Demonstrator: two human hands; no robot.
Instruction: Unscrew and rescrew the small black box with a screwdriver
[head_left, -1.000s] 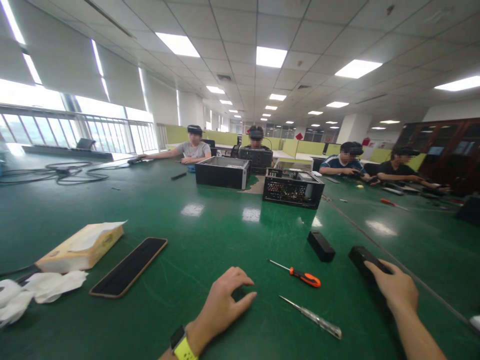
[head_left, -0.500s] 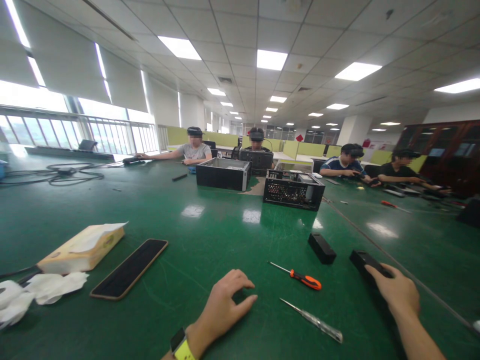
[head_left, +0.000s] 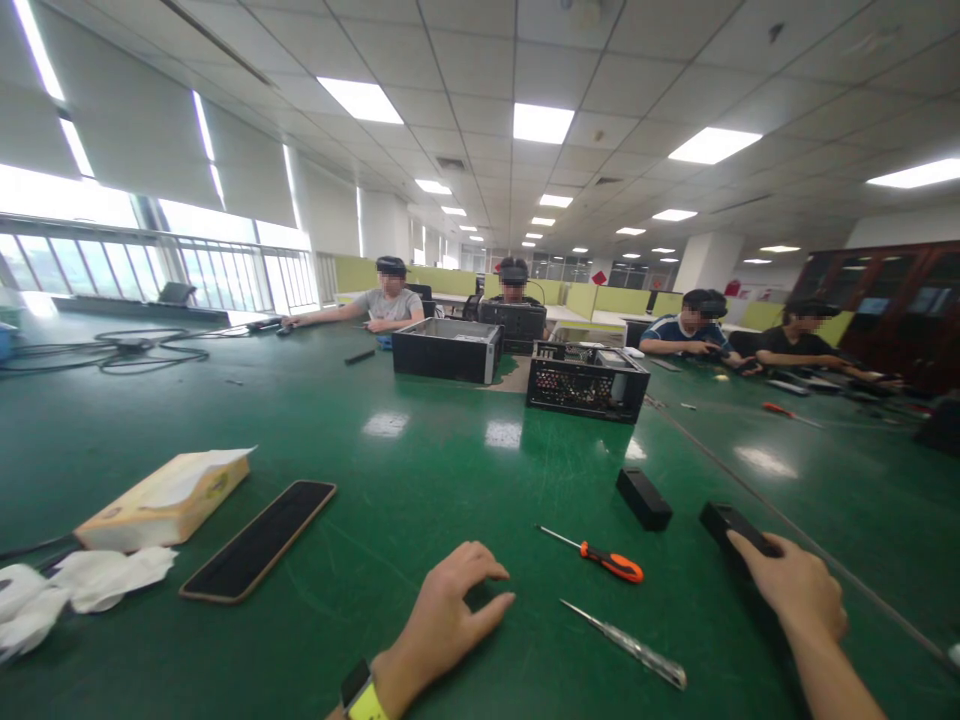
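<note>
My left hand [head_left: 448,610] rests on the green table [head_left: 420,470] with its fingers curled and apart, and nothing shows in it. A yellow-strapped watch [head_left: 360,695] is on that wrist. My right hand [head_left: 799,590] lies on top of a flat black device [head_left: 726,524], fingers laid over its near end. Between my hands lie an orange-handled screwdriver [head_left: 604,560] and a clear-handled screwdriver [head_left: 630,645]. A small black box [head_left: 643,498] sits just beyond them.
A phone [head_left: 259,540] lies face up at the left beside a tissue box [head_left: 161,500] and crumpled tissues [head_left: 82,580]. Two open computer cases [head_left: 446,348] [head_left: 585,378] stand mid-table. Several people sit at the far side. Cables [head_left: 120,348] lie far left.
The view has tipped slightly upward, so everything sits a little lower in the picture. Both hands stay where they were.
</note>
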